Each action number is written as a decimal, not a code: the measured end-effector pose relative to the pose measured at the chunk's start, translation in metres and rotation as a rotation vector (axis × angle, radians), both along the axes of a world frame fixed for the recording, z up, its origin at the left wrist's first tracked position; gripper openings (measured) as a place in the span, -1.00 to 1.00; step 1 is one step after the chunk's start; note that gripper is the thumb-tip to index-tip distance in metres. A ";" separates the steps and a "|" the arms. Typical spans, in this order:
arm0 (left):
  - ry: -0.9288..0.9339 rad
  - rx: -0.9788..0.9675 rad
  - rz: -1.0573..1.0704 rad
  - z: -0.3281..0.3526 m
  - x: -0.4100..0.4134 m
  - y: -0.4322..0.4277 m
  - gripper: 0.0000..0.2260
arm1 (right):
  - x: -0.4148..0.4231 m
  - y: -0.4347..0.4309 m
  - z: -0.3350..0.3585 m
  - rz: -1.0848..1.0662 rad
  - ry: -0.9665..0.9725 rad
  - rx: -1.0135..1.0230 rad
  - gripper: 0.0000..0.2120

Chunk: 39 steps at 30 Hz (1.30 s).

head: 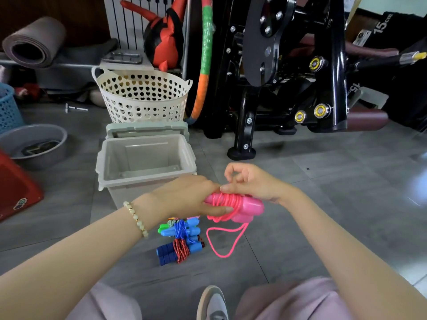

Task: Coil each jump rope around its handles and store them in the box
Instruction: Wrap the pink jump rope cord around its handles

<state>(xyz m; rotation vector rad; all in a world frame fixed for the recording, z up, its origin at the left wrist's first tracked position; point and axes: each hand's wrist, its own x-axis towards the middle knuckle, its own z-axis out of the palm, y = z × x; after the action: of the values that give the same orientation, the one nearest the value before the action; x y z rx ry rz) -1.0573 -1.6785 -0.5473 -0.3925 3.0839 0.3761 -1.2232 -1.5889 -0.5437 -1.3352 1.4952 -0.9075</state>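
My left hand (194, 197) grips the pink jump rope handles (248, 209), with pink cord wound several times around them. My right hand (248, 181) pinches the pink cord just above the handles. A loose loop of pink rope (227, 244) hangs down to the floor. Below my hands on the floor lie coiled ropes: one with blue handles and blue cord (182, 229), one with dark blue foam handles and red cord (179, 250). A green handle peeks out beside them. The grey open box (147, 179) stands on the floor behind my left hand, with nothing visible inside.
The box lid (147, 129) leans behind the box. A cream heart-patterned basket (144, 98) stands further back. A black gym machine (288, 72) fills the right rear. A grey basin (34, 144), a red crate (16, 188) and a blue basket (8, 107) sit at left.
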 end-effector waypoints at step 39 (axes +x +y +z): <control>0.822 0.998 0.689 -0.006 -0.005 -0.049 -0.64 | 0.032 0.000 -0.005 -0.176 0.473 -0.195 -0.82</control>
<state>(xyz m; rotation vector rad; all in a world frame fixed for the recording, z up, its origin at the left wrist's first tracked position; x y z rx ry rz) -1.0621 -1.7280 -0.5533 -1.4593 2.6250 2.4066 -1.1912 -1.5886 -0.5489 -1.6617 1.9484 -0.9051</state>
